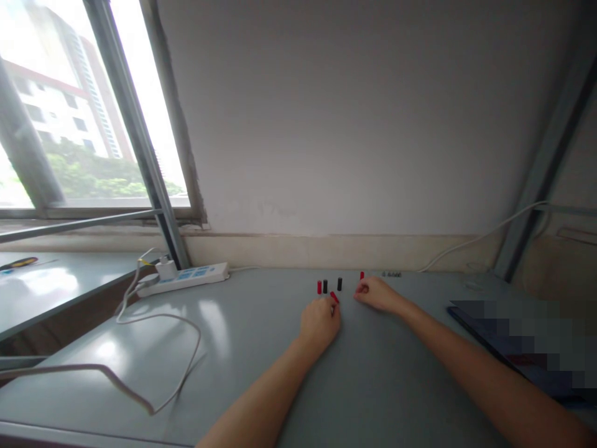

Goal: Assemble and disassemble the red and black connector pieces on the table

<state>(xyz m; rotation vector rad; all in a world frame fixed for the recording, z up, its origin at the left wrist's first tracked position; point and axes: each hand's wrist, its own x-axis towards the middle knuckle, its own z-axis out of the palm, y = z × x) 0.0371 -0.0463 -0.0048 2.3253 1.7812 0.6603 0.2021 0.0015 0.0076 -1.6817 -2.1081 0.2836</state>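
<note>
Currently, your left hand (321, 323) pinches a tilted red cylinder (334, 297) near 2 black cylinders (340, 284) — that calls for steadiness; whether your right hand (373, 294) grasps anything, I can't tell.

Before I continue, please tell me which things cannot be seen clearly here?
In the head view:
- Tilted red cylinder: lower end, covered by the left hand.
- Right hand: what its fingertips pinch, if anything, hidden by fingers.
- Small grey pieces by the wall: too tiny to identify.
- Flat dark-blue object: mostly hidden by pixel blocks.
- Thick white cable: one end, cut by left edge.
</note>
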